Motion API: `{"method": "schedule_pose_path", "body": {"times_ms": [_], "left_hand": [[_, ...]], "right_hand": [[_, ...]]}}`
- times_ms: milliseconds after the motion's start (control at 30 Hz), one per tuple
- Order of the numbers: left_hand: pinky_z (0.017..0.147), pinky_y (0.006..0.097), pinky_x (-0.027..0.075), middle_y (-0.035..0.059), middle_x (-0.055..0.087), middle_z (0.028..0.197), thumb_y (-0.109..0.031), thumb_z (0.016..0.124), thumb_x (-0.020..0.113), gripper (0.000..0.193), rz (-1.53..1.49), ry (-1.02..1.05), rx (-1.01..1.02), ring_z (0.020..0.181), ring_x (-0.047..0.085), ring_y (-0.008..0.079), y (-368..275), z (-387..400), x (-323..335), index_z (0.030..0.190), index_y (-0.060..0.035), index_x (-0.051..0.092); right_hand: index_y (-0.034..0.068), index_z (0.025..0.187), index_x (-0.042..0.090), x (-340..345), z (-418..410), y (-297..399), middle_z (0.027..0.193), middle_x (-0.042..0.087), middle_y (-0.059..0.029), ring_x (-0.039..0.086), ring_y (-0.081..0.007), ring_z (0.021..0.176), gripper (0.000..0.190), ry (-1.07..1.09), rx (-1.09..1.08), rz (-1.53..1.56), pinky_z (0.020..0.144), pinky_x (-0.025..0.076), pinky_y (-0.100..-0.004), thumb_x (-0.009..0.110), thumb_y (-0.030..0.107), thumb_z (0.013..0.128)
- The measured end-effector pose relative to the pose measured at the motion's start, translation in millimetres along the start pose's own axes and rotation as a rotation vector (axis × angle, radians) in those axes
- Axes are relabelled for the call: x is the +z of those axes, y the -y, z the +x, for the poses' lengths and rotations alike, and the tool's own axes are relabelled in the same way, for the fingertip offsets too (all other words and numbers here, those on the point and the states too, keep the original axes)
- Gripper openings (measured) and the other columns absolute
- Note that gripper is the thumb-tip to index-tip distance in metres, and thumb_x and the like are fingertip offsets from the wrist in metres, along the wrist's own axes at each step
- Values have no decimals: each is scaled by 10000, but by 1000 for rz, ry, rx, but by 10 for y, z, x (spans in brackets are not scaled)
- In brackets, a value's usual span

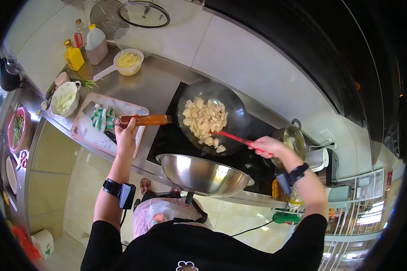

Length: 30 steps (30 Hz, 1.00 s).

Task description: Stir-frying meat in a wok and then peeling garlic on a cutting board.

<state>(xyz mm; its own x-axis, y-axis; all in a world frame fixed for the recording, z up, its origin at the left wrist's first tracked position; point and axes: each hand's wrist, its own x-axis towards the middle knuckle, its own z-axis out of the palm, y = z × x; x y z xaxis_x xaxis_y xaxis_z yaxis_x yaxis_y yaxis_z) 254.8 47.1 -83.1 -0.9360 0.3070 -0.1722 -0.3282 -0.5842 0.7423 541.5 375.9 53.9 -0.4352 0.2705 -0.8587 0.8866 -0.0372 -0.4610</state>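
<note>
A dark wok point(235, 118) stands on the black glass cooktop point(159, 147), its wooden handle point(149, 120) pointing left. My left hand point(126, 133) is closed around the end of that handle. Pale pieces of meat point(203, 118) are heaped in the left part of the wok, and faint steam shows at its top. In my right hand point(269, 147) is a red spatula point(235, 139), whose tip touches the lower edge of the meat. Between the wok and my body a large stainless steel bowl point(205, 176) sits tilted at the front of the cooktop.
Left of the cooktop lies a cutting board point(139, 110) with a cleaver point(90, 109) and a green-white cloth point(100, 118). Behind it are a strainer of yellow strips point(129, 69) and bottles point(96, 47). A lidless pot point(294, 137) stands right of the wok, below the black hood point(312, 50).
</note>
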Motion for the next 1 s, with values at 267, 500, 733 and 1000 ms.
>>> {"method": "schedule_pose_path", "body": {"times_ms": [267,500,733,1000], "left_hand": [[762,294,493,131,552,980,-8,806,496,143,0,-21,2,882,554,200,-27,-23,3,942,-16,452],[766,298,494,140,549,987,-9,808,494,154,0,8,22,885,555,204,-25,7,25,950,-16,434],[771,302,493,137,549,992,-7,811,490,119,4,12,10,892,553,206,-23,-4,33,920,-17,444],[781,312,489,145,544,997,-10,810,492,127,7,-1,10,896,551,216,-23,-4,-9,930,5,454]], "right_hand": [[48,920,505,314,165,4,536,407,25,312,-26,362,194,-100,-284,220,308,209,-167,462,227,859],[68,913,568,299,-426,17,739,570,-174,553,-328,689,196,-623,-681,-739,604,425,-374,561,196,765],[40,806,563,279,-661,176,675,568,-187,549,-347,645,159,-861,-451,-1182,550,435,-414,556,186,743],[53,856,544,27,-304,191,491,393,36,321,-26,354,238,125,71,-97,298,215,-173,502,287,838]]}}
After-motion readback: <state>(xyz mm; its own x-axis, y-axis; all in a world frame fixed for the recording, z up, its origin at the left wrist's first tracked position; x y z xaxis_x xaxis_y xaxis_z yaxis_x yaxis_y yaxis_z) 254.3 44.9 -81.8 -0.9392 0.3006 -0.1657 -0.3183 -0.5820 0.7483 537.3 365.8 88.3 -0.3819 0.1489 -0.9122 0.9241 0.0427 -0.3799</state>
